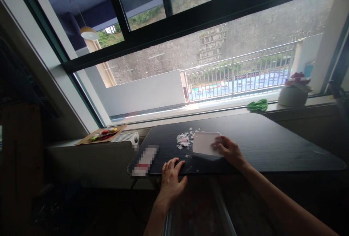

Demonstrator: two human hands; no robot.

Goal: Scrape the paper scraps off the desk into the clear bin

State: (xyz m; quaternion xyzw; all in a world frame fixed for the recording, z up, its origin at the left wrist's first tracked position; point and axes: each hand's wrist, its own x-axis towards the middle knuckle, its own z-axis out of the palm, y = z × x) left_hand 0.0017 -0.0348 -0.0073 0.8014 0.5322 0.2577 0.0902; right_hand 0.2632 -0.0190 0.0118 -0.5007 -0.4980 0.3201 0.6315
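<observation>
My right hand (228,150) grips the right edge of a white sheet of paper (203,142), thumb and fingers closed on it, slightly blurred. The sheet is tilted just over the dark table (256,138). Against its left edge lies a small heap of torn paper scraps (184,139), mostly white with a pinkish patch. A stray scrap (188,155) sits nearer the front. At the table's front edge rests my left hand (172,174), palm down with its fingers spread and nothing in it.
A blurred-out flat item (145,160) lies at the table's left end. On the sill behind are a green cloth (257,105) and a white jar with a red top (293,92). At left, brown paper with colourful items (105,134) lies beside a white radiator (125,138). A large window runs behind.
</observation>
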